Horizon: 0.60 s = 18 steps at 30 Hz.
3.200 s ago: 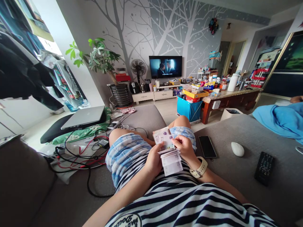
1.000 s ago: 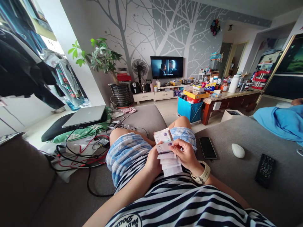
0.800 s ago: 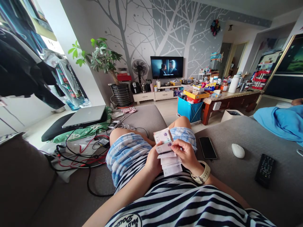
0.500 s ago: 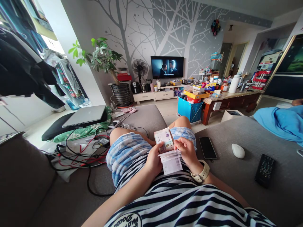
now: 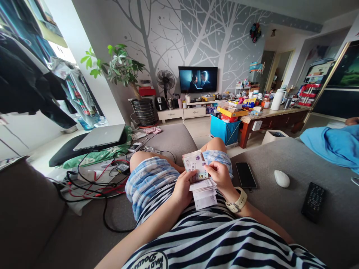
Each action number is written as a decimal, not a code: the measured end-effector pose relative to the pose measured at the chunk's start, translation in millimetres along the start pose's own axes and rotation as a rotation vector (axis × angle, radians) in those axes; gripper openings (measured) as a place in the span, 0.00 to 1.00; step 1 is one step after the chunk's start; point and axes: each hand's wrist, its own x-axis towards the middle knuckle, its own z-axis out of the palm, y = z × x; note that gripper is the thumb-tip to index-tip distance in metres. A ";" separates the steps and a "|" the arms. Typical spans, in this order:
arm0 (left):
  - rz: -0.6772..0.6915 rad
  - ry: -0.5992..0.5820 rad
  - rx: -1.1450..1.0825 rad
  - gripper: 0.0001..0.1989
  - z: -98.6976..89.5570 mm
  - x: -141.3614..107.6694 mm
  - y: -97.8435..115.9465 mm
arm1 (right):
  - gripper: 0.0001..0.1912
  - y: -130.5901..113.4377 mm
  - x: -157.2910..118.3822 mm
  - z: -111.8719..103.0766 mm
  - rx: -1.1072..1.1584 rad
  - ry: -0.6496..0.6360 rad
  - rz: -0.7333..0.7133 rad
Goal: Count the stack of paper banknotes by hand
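A stack of banknotes [image 5: 194, 161], the top one marked with a 5, is held above my lap. My left hand [image 5: 183, 188] grips its left side, with the thumb lying across the notes. At the right edge, my right hand [image 5: 221, 176] pinches the top note between thumb and fingers; a pale watch is on that wrist. Several folded-down notes [image 5: 204, 198] hang below the stack toward my striped shirt, overlapping each other.
On the grey sofa to the right lie a phone [image 5: 246, 175], a white mouse [image 5: 282, 179] and a black remote [image 5: 313, 201]. Tangled cables [image 5: 103, 194] and a laptop [image 5: 100, 137] are at left. A cluttered table [image 5: 269, 115] stands ahead, with blue cloth [image 5: 331, 147] at far right.
My right hand has moved slightly up, from the lower right corner of the stack to its right edge. The hanging notes are spread out more and reach a little lower.
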 end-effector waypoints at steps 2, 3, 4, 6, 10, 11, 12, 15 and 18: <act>-0.021 -0.006 -0.042 0.08 2.7 -1.3 1.7 | 0.17 -0.9 -0.2 0.4 0.000 0.013 -0.004; -0.032 -0.004 -0.064 0.09 4.2 -2.1 2.6 | 0.17 -1.8 -0.7 0.6 0.004 0.014 -0.006; -0.039 0.004 -0.082 0.10 5.7 -2.9 3.6 | 0.17 -3.0 -1.4 0.7 0.010 0.015 -0.009; -0.051 0.031 -0.108 0.10 8.0 -4.4 5.4 | 0.16 -5.9 -3.5 0.6 0.025 0.015 -0.022; -0.098 0.038 -0.132 0.10 9.1 -4.8 6.4 | 0.16 -11.7 -8.3 -0.1 0.053 0.012 -0.059; -0.101 0.032 -0.135 0.10 8.7 -4.4 6.1 | 0.16 -12.8 -9.5 -0.1 0.065 0.010 -0.060; -0.096 0.029 -0.136 0.11 8.1 -3.7 5.5 | 0.16 -13.9 -10.5 0.0 0.079 0.006 -0.059; -0.074 0.037 -0.131 0.12 5.8 -1.5 2.8 | 0.16 -16.2 -12.9 0.5 0.104 -0.007 -0.067; -0.056 0.010 -0.122 0.13 3.5 -0.1 0.1 | 0.15 -17.5 -14.4 1.0 0.104 -0.020 -0.091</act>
